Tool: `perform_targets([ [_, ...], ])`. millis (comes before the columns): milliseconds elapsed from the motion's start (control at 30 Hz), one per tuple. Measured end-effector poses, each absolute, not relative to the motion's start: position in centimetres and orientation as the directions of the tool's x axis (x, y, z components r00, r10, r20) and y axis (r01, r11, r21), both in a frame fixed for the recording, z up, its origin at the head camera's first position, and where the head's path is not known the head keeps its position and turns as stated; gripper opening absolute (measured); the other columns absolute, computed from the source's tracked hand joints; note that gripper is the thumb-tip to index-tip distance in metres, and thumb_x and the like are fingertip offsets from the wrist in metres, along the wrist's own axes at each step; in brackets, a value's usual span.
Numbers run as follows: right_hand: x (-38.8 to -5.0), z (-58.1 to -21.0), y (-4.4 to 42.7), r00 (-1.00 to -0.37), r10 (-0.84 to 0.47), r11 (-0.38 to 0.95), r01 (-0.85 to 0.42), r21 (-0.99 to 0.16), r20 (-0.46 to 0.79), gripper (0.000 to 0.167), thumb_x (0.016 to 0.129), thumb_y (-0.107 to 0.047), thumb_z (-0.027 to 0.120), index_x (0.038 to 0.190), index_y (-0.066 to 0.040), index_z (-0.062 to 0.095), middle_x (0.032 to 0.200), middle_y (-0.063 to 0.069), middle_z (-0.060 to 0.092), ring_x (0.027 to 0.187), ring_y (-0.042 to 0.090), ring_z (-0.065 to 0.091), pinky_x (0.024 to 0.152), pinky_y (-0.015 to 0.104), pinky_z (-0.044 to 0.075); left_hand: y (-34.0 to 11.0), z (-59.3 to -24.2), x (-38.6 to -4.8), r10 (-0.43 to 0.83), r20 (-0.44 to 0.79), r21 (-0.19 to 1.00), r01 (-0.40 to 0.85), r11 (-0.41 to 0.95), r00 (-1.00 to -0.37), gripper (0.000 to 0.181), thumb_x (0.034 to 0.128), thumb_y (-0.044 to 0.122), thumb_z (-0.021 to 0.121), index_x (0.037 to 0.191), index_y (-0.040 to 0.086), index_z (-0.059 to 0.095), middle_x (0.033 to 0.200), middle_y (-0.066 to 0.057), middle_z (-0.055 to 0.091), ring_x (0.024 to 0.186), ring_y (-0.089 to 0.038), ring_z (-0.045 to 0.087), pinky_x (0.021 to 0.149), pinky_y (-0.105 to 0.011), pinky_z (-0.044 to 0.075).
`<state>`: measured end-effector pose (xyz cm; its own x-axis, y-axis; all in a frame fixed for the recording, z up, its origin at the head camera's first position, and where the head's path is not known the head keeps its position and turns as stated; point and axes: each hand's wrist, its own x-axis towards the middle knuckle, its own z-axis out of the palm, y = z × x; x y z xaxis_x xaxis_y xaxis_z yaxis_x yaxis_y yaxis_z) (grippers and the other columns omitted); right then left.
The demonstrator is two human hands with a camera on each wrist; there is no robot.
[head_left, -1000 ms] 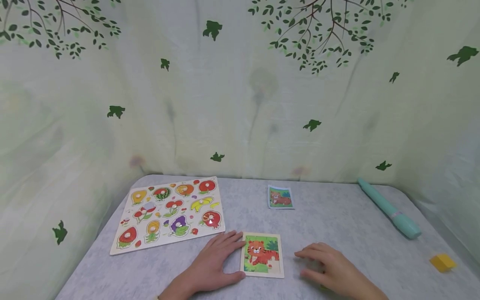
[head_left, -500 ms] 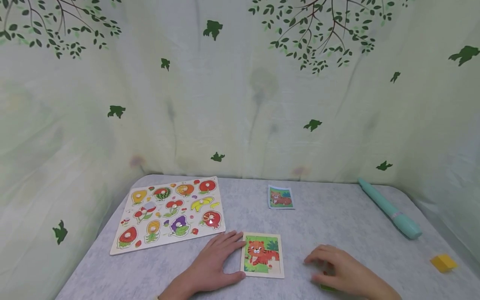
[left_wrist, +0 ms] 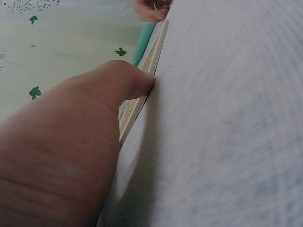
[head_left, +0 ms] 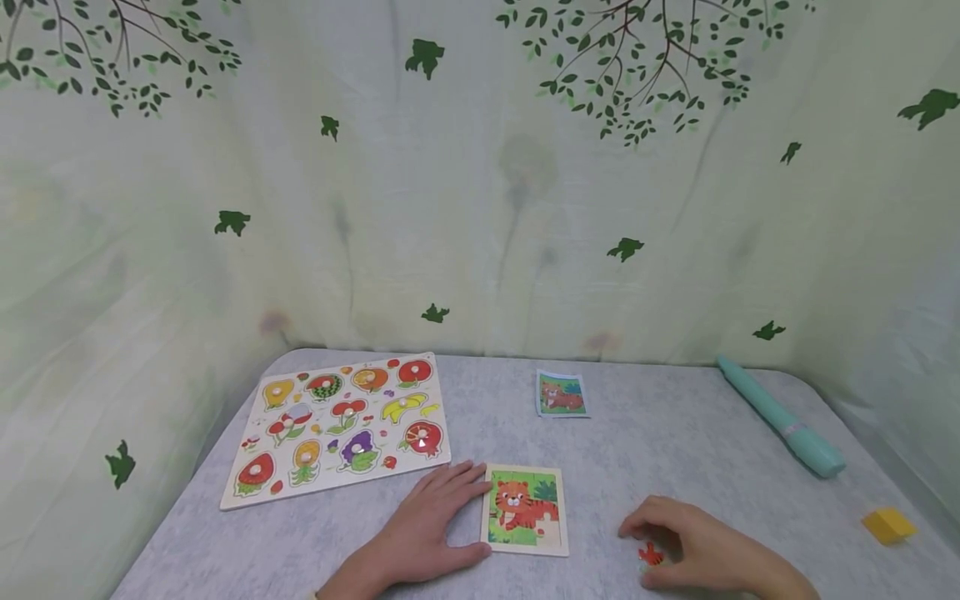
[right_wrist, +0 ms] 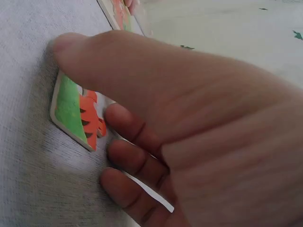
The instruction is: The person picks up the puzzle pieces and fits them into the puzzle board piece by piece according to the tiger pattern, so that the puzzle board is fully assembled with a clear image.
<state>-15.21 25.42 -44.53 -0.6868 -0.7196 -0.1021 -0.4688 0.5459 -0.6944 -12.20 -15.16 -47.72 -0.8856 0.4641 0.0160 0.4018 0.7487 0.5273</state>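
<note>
A small wooden tiger puzzle board (head_left: 522, 512) lies on the table in the middle, with a bare gap at its lower right corner. My left hand (head_left: 431, 525) lies flat beside its left edge, fingers extended, index finger and thumb touching the frame. In the left wrist view the thumb (left_wrist: 137, 85) meets the board's edge. To the right of the board, my right hand (head_left: 697, 546) has thumb and fingers curled round a puzzle piece (head_left: 651, 553). This green and orange striped piece (right_wrist: 71, 111) shows below the thumb in the right wrist view; the index fingertip's contact is hidden.
A fruit knob puzzle (head_left: 341, 429) lies at the left. Behind the tiger board is a small tiger picture card (head_left: 562, 395). A teal tapered stick (head_left: 783, 425) lies at the far right, with a yellow block (head_left: 888, 526) nearer the right edge.
My right hand has moved right and slightly nearer, away from the board; its fingers have curled in and the puzzle piece now shows between them. The left hand and board stay put.
</note>
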Motion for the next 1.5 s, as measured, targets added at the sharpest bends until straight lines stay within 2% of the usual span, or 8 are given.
perform_targets([
  [267, -15.3, -44.5, 26.5, -0.647, -0.761, 0.478, -0.515, -0.712, -0.043, 0.035, 0.088, -0.034, 0.082, 0.119, -0.025, 0.069, 0.106, -0.015, 0.064, 0.091, 0.001, 0.056, 0.075, 0.019, 0.051, -15.2, -47.7, -12.3, 0.470, 0.027, 0.522, 0.413, 0.746, -0.882, 0.074, 0.0892, 0.067, 0.065, 0.152, 0.033, 0.050, 0.164, 0.011, 0.039, 0.155, -0.021, 0.029, 0.125, -0.058, 0.024],
  [633, -15.5, -44.6, 27.5, -0.639, -0.768, 0.452, -0.499, -0.740, -0.038, 0.038, 0.087, -0.023, 0.084, 0.120, -0.018, 0.068, 0.107, -0.010, 0.064, 0.091, 0.005, 0.056, 0.071, 0.020, 0.048, -15.2, -47.6, -12.2, 0.469, 0.027, 0.520, 0.413, 0.747, -0.883, 0.074, 0.0892, 0.068, 0.065, 0.152, 0.032, 0.050, 0.164, 0.011, 0.039, 0.155, -0.021, 0.030, 0.125, -0.058, 0.025],
  [833, -15.7, -45.0, 27.9, -0.628, -0.778, 0.417, -0.531, -0.737, 0.012, 0.036, 0.086, -0.022, 0.085, 0.118, -0.017, 0.069, 0.100, -0.009, 0.065, 0.088, 0.005, 0.057, 0.068, 0.021, 0.047, -15.2, -47.3, -12.2, 0.472, 0.023, 0.519, 0.415, 0.748, -0.881, 0.075, 0.0899, 0.069, 0.064, 0.153, 0.031, 0.050, 0.164, 0.010, 0.040, 0.154, -0.022, 0.031, 0.124, -0.060, 0.025],
  [1100, -15.6, -44.8, 27.6, -0.648, -0.762, 0.432, -0.525, -0.734, 0.015, 0.032, 0.085, -0.025, 0.086, 0.112, -0.019, 0.070, 0.094, -0.011, 0.065, 0.082, 0.003, 0.057, 0.063, 0.021, 0.048, -15.2, -47.3, -12.2, 0.473, 0.027, 0.520, 0.416, 0.746, -0.881, 0.074, 0.0901, 0.068, 0.064, 0.153, 0.031, 0.050, 0.164, 0.010, 0.040, 0.154, -0.022, 0.031, 0.124, -0.059, 0.025],
  [1500, -15.5, -44.8, 27.5, -0.637, -0.770, 0.424, -0.563, -0.709, 0.045, 0.026, 0.088, -0.025, 0.083, 0.112, -0.021, 0.073, 0.098, -0.012, 0.068, 0.082, -0.001, 0.054, 0.062, 0.019, 0.048, -15.1, -47.3, -12.1, 0.472, 0.031, 0.526, 0.416, 0.742, -0.881, 0.074, 0.0899, 0.068, 0.064, 0.152, 0.031, 0.051, 0.163, 0.009, 0.041, 0.154, -0.022, 0.032, 0.124, -0.060, 0.026],
])
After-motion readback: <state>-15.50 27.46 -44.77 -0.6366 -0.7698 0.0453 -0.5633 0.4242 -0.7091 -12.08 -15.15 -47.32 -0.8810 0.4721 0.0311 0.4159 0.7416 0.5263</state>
